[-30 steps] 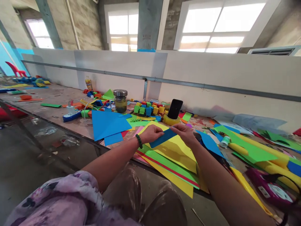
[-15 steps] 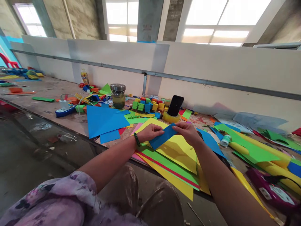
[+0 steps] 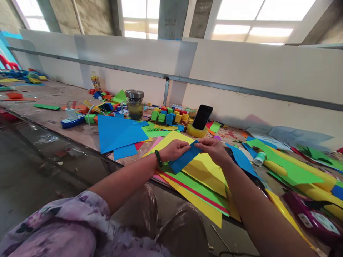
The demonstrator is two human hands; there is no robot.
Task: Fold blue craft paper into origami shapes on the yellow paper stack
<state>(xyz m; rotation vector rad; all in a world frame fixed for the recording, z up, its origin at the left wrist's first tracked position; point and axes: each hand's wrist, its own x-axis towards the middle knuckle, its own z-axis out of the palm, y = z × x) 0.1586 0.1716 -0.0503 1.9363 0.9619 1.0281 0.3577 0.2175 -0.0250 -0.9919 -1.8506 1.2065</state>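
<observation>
Between my hands is a small folded-looking piece of blue foam or paper sheet (image 3: 184, 159), slanting up to the right above the stack. My left hand (image 3: 175, 150), with a dark green bead bracelet at the wrist, pinches its upper left edge. My right hand (image 3: 213, 150) pinches its upper right corner between thumb and fingers. Just beneath lies a stack of coloured sheets, a yellow sheet (image 3: 211, 178) on top, with green, red and more yellow edges sticking out over the table's front edge.
Left of the stack lies a large blue sheet (image 3: 120, 134). Behind stand a lidded glass mug (image 3: 134, 105), several small coloured blocks (image 3: 170, 117) and a phone (image 3: 203, 117) propped in a yellow tape roll (image 3: 196, 131). Rightward are a small bottle (image 3: 259, 158) and a purple device (image 3: 312, 217).
The view has tilted and shifted slightly. Both hands keep hold of the blue sheet piece; my left hand's grip sits slightly closer to my right hand.
</observation>
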